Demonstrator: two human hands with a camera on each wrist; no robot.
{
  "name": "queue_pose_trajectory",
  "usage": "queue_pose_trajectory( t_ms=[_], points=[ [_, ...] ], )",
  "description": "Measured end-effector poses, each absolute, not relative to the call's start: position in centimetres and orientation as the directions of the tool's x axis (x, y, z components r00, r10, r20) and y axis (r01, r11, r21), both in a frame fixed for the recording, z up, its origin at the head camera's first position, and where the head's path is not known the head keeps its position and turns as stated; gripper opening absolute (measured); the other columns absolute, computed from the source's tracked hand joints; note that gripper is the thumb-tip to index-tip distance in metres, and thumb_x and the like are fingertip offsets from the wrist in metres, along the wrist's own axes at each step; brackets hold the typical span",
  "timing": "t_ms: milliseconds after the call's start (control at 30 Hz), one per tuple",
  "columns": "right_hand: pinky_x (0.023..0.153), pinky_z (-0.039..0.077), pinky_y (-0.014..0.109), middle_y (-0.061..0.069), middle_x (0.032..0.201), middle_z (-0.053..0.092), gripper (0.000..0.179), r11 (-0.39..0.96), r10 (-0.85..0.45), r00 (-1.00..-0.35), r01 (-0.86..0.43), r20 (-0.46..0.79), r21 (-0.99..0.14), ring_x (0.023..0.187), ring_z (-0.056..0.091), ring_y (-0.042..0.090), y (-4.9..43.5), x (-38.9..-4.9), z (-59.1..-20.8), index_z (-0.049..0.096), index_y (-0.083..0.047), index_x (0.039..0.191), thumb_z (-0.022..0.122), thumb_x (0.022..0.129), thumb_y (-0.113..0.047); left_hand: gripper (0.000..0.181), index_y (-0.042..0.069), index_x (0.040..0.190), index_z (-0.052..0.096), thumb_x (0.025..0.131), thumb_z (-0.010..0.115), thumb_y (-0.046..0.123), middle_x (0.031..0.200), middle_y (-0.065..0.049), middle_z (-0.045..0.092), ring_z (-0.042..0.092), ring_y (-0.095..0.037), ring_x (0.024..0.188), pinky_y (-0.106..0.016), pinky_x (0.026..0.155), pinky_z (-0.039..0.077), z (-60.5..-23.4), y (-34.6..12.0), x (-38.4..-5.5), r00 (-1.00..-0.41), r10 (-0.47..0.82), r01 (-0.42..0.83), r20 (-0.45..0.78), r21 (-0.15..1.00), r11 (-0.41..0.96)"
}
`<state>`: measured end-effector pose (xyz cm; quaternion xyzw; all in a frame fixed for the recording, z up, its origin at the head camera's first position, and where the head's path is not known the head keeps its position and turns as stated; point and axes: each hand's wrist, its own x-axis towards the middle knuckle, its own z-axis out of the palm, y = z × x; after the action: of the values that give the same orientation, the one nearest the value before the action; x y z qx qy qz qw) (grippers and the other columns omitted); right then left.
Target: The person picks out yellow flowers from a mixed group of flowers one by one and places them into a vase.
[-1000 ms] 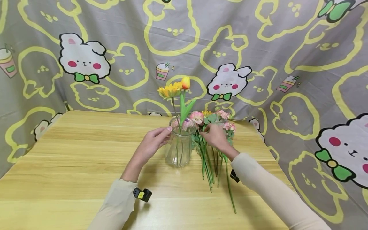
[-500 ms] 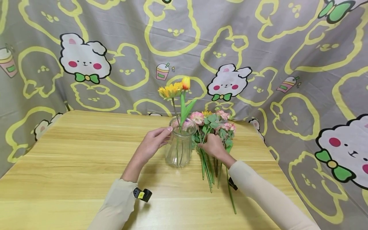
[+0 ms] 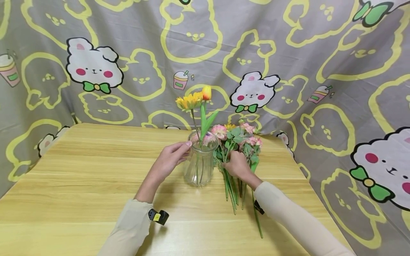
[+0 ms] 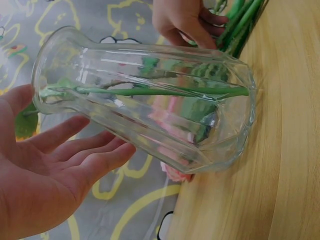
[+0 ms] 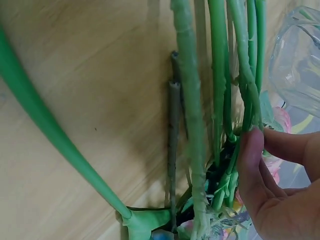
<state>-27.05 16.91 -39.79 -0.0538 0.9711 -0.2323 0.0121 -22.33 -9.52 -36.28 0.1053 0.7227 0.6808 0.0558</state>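
Note:
A clear glass vase (image 3: 198, 174) stands upright on the table, holding a yellow sunflower (image 3: 189, 101) and an orange-yellow tulip (image 3: 206, 93). On its left side my left hand (image 3: 169, 157) rests against the neck; in the left wrist view the fingers (image 4: 67, 132) are extended along the glass, the thumb by the rim. Right of the vase lies a bunch of flowers with pink blooms (image 3: 219, 131) and green stems. My right hand (image 3: 237, 165) is over those stems. The right wrist view shows its thumb and finger pinching a green flower stem (image 5: 253, 102); which bloom it bears is unclear.
The wooden table (image 3: 96, 163) reaches back to a grey curtain (image 3: 144, 32) printed with cartoon rabbits. One long stem (image 3: 257, 220) sticks out toward the front of the table. Another yellow bloom (image 3: 230, 126) shows among the pink ones.
My right hand has come down from the blooms to the stems and pinches there. The left hand, the vase and its two flowers have stayed put.

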Motion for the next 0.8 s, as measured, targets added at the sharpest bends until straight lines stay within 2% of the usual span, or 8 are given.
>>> queue_pose_trajectory(
  t_ms=[100,233,300,333,400,500,567,800],
  points=[
    [0.051,0.035,0.027,-0.001,0.058,0.038,0.021,0.879,-0.106,-0.994,-0.093,-0.002,-0.468,0.048,0.034,0.011,16.93,-27.07,-40.00,0.063,-0.001,0.093,0.075,0.093,-0.018,0.063,0.000,0.143,0.055,0.103,0.056,0.049,0.143,-0.019,0.057,0.056,-0.033,0.134,-0.038,0.111,0.051,-36.33,-9.54,-22.32,-0.972,0.229,0.076,0.062,0.996,0.051],
    [0.058,0.044,0.028,0.002,0.060,0.051,0.024,0.871,-0.098,-0.995,-0.088,0.004,-0.483,0.049,0.041,0.012,17.01,-26.99,-40.10,0.068,0.000,0.108,0.075,0.093,-0.017,0.064,0.000,0.143,0.054,0.103,0.055,0.049,0.144,-0.020,0.057,0.056,-0.033,0.134,-0.039,0.112,0.050,-36.41,-9.58,-22.30,-0.971,0.232,0.076,0.061,0.996,0.054],
    [0.059,0.044,0.028,0.002,0.060,0.053,0.025,0.869,-0.103,-0.995,-0.098,0.017,-0.484,0.049,0.042,0.011,17.02,-26.99,-40.08,0.068,0.000,0.110,0.076,0.092,-0.017,0.064,0.000,0.143,0.054,0.103,0.055,0.050,0.144,-0.020,0.057,0.056,-0.033,0.134,-0.039,0.112,0.050,-36.40,-9.60,-22.31,-0.971,0.232,0.076,0.062,0.996,0.054],
    [0.058,0.043,0.027,0.001,0.059,0.050,0.022,0.868,-0.105,-0.994,-0.103,0.022,-0.486,0.049,0.041,0.011,17.02,-27.02,-40.07,0.068,-0.001,0.105,0.076,0.092,-0.017,0.065,0.000,0.143,0.054,0.103,0.055,0.050,0.144,-0.019,0.057,0.056,-0.033,0.134,-0.039,0.112,0.050,-36.39,-9.61,-22.31,-0.971,0.231,0.076,0.062,0.996,0.054],
    [0.053,0.035,0.026,-0.002,0.054,0.039,0.020,0.864,-0.111,-0.993,-0.112,0.032,-0.492,0.047,0.033,0.010,17.05,-27.12,-40.09,0.062,-0.005,0.084,0.076,0.092,-0.016,0.066,-0.001,0.144,0.054,0.103,0.055,0.051,0.144,-0.019,0.057,0.056,-0.033,0.134,-0.039,0.112,0.050,-36.38,-9.63,-22.30,-0.971,0.230,0.078,0.064,0.995,0.055],
    [0.050,0.024,0.025,-0.005,0.052,0.024,0.045,0.854,-0.112,-0.993,-0.117,0.040,-0.507,0.045,0.022,0.010,17.10,-27.25,-40.10,0.041,-0.014,0.064,0.076,0.091,-0.015,0.067,-0.002,0.144,0.053,0.102,0.056,0.051,0.145,-0.019,0.056,0.056,-0.033,0.134,-0.039,0.112,0.050,-36.32,-9.61,-22.30,-0.971,0.230,0.080,0.065,0.995,0.055],
    [0.049,0.022,0.025,-0.005,0.052,0.018,0.056,0.848,-0.112,-0.993,-0.116,0.039,-0.518,0.045,0.017,0.010,17.14,-27.30,-40.11,0.029,-0.017,0.061,0.076,0.091,-0.014,0.067,-0.002,0.144,0.053,0.102,0.056,0.051,0.145,-0.019,0.056,0.056,-0.034,0.134,-0.040,0.112,0.050,-36.31,-9.59,-22.31,-0.971,0.230,0.080,0.065,0.995,0.055],
    [0.049,0.031,0.025,-0.005,0.049,0.023,0.053,0.836,-0.113,-0.993,-0.119,0.044,-0.536,0.042,0.022,0.010,17.07,-27.08,-39.81,0.034,-0.017,0.057,0.076,0.091,-0.012,0.064,0.001,0.143,0.055,0.103,0.055,0.051,0.144,-0.018,0.057,0.056,-0.033,0.134,-0.039,0.112,0.050,-36.30,-9.59,-22.34,-0.971,0.230,0.082,0.066,0.995,0.060]
  ],
)
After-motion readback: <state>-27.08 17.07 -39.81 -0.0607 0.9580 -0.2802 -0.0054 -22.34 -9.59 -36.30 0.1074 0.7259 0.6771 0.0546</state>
